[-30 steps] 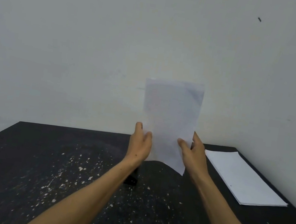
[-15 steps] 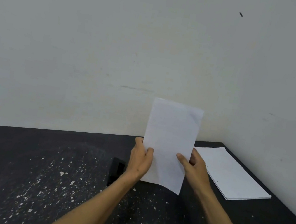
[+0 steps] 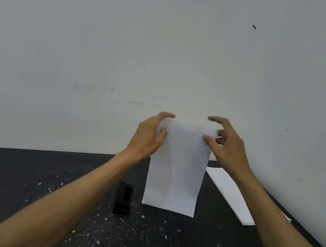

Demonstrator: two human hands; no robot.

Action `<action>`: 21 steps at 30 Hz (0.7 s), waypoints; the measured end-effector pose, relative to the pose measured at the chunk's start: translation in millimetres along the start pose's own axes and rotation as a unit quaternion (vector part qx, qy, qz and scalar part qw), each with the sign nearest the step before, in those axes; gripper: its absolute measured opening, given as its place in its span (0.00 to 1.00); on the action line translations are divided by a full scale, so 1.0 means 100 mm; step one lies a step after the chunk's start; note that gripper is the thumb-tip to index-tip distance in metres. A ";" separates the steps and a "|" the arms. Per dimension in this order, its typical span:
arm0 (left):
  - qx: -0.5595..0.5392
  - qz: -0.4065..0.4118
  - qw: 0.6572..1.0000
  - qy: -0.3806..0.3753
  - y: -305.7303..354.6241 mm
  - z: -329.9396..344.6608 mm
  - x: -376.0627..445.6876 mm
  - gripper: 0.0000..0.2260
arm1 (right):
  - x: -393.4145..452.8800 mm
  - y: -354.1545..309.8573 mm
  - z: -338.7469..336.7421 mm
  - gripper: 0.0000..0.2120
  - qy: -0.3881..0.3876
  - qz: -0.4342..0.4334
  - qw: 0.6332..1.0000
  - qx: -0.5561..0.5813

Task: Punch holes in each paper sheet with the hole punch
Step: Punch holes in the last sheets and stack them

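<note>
A white paper sheet point(image 3: 176, 168) hangs upright in the air above the black table point(image 3: 18, 196), its lower edge just over the surface. My left hand point(image 3: 149, 136) pinches its top left corner and my right hand point(image 3: 225, 146) pinches its top right corner. The top edge looks doubled, as if folded over. A black hole punch point(image 3: 123, 198) lies on the table below and left of the sheet, beside my left forearm. No hand touches it.
A stack of white sheets point(image 3: 230, 193) with small holes along one edge lies at the table's right, near the wall corner. Several white paper bits point(image 3: 96, 241) are scattered over the table's front. A bare wall stands close behind.
Both hands moved from the sheet's lower sides up to its top corners. The sheet now hangs lower, and the hole punch shows fully beside my left forearm.
</note>
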State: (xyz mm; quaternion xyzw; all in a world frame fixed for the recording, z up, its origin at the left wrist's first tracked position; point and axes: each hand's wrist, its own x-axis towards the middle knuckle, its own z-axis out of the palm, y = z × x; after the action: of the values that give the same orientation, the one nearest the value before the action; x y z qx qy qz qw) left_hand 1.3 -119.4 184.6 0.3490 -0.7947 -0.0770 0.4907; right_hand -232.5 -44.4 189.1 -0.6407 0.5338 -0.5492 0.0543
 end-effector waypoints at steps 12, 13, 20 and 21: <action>-0.189 -0.142 0.971 0.021 0.02 -0.12 0.00 0.06 | -0.01 -0.06 0.00 0.03 -0.016 0.085 0.990 0.112; -0.227 -0.174 0.958 0.027 0.04 -0.09 -0.02 0.05 | -0.05 -0.06 0.05 0.04 -0.007 0.112 0.981 0.158; -0.269 -0.276 0.915 0.117 0.25 0.21 -0.16 0.12 | -0.26 -0.09 0.48 0.21 0.092 0.167 0.958 0.213; -0.260 -0.276 0.916 0.130 0.28 0.24 -0.18 0.12 | -0.28 -0.12 0.51 0.21 0.104 0.166 0.959 0.205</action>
State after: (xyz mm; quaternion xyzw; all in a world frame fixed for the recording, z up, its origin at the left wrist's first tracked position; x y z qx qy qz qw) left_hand -27.3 -92.2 172.5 0.4220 -0.5478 -0.3668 0.6224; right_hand -181.5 -45.0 158.6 -0.4577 0.5113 -0.6938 0.2185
